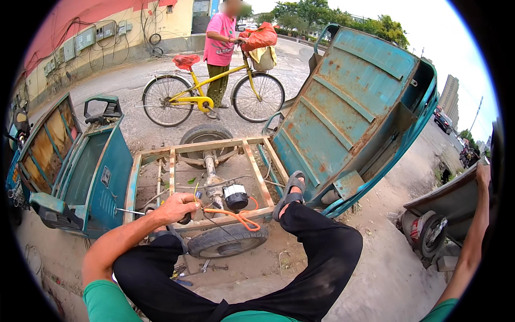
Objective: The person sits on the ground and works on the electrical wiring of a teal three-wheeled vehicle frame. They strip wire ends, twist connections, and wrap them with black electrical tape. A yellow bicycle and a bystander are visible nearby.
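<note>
My left hand (179,208) is closed around what looks like a long screwdriver (130,211). Its thin metal shaft points left and its dark handle end shows beyond my fingers. Close to my fingertips are a short yellow-and-blue wire end and an orange cable (232,213). Below and around them lies a three-wheeled cart's bare frame (257,161), with a rear axle and a silver-and-black motor (235,196). My right hand (483,174), out at the far right, is closed on the upper edge of a grey panel (456,194); its fingers are partly hidden.
A rusty teal cargo bed (343,102) stands tipped up on the frame's right. The teal front body (110,177) is at left. One sandalled foot (292,196) rests on the frame. Wrenches (205,265) lie on the ground. Beyond, a person in pink holds a yellow bicycle (201,99).
</note>
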Demonstrator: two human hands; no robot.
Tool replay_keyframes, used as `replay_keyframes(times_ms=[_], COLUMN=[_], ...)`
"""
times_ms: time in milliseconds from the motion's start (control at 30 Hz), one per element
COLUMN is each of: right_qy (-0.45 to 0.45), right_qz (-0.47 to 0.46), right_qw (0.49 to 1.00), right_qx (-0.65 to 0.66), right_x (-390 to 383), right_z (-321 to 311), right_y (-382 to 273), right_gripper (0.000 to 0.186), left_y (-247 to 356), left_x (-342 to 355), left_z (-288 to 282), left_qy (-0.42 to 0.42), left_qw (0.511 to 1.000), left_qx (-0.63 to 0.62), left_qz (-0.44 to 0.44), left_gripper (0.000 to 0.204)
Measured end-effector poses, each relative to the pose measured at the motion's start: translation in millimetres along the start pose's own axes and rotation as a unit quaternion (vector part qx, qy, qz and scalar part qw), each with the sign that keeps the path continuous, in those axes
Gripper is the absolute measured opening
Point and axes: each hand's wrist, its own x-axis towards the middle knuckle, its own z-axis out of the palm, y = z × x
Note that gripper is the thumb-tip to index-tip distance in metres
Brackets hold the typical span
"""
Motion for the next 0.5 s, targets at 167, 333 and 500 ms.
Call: replay_keyframes(times_ms=[167,333,500], right_qy=[0.076,-0.003,-0.122], right_qz=[0.031,0.015,0.098], right_qw=[0.997,0.997,0.985], right_qx=[0.001,0.074,0.07], right_x=[28.2,7.2,-52.7], right_z=[-0.3,3.9,60.3], right_y=[65.3,142.4,148.9], right_gripper=[0.075,0.03,0.027], left_y=[-6.0,-9.5,-1.7], left_x=[10.0,9.4,5.8], left_z=[-0.8,2.8,-0.6], left_qy=[-0.015,-0.015,-0.024], left_qw=[0.999,1.0,1.0], left_qx=[0.009,-0.005,-0.006], left_qz=[0.038,0.025,0.015], left_gripper=[0.022,0.022,0.022])
